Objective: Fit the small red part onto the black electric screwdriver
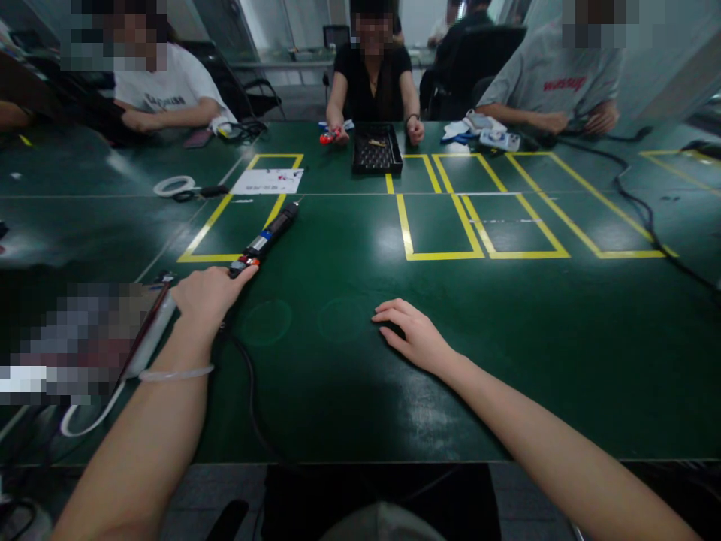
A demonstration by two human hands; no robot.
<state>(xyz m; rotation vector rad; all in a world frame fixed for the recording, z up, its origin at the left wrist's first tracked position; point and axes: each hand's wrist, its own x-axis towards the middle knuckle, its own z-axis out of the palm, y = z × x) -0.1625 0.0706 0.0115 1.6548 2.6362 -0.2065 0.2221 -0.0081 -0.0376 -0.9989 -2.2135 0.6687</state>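
My left hand (208, 294) is closed around the near end of a black electric screwdriver (269, 235) that lies on the green table (360, 353), its tip pointing away from me. The tool's black cable (248, 391) runs back toward the table's near edge. My right hand (414, 334) rests flat on the table to the right, fingers stretched out and pointing left, holding nothing.
Yellow tape rectangles (444, 225) mark the table. A black tray (376, 150) sits before a person opposite, who holds a small red item (328, 137). A white sheet (268, 181) and a white tape roll (173, 185) lie far left. Other people sit around the table.
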